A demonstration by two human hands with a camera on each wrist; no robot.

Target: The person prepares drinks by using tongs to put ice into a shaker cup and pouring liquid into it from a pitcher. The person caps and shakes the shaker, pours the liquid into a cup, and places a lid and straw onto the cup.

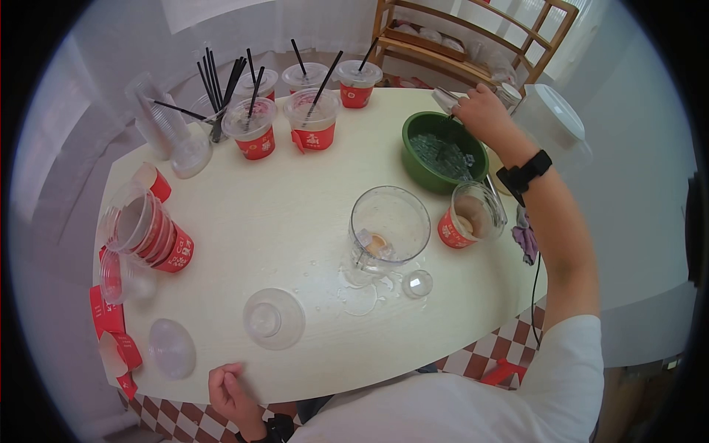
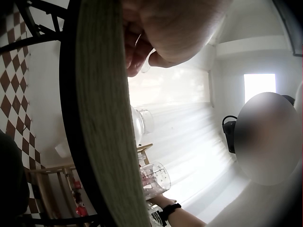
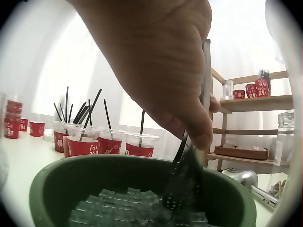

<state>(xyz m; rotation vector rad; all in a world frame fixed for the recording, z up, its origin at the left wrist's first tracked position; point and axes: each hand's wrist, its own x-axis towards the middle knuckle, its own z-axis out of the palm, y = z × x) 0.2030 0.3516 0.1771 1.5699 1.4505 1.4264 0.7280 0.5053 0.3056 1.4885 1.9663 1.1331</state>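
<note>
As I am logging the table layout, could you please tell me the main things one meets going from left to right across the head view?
Stacked red-sleeved cups → left hand → round clear plastic piece → large clear container → green bowl → purple cloth.

Green bowl [image 1: 419,168], ice [image 1: 437,153], right grip [image 1: 484,114] above

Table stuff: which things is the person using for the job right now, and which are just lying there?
Seem part of the job:
the tool with holes, held in the right hand
green bowl
ice cubes
clear jug, probably, with ice inside

Seem just lying there:
stacked cups
red sleeves
purple cloth
</note>
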